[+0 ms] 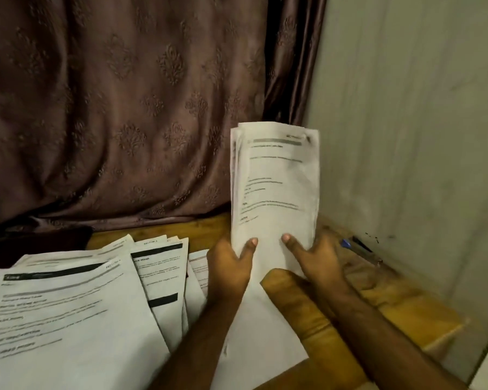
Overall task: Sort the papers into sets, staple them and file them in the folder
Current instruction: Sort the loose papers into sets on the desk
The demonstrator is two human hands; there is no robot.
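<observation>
We are holding a set of papers [275, 190] upright between both hands, its bottom edge seeming to rest on the wooden counter [400, 302] near the wall corner. Our left hand [230, 266] is gripping the lower left edge and our right hand [314, 258] the lower right, thumbs pressing on the front sheet; the other fingers are hidden behind the paper. A dark mark at the top right corner may be a staple, but it is too blurred to tell.

The sheets are fanning at the left edge, so we judge the set is not yet squared. If we are stapling it like this, a back sheet could be missing the staple or sitting crooked. Holding only the bottom, we are risking the tall sheets flopping over and slipping apart.

To the left, the loose papers [68, 305] are lying in an overlapping spread; setting this set down among them could be mixing sorted with unsorted. A blue pen [361, 250] is lying by the wall, and a careless sweep could be knocking it away. We cannot see a folder or a stapler.
</observation>
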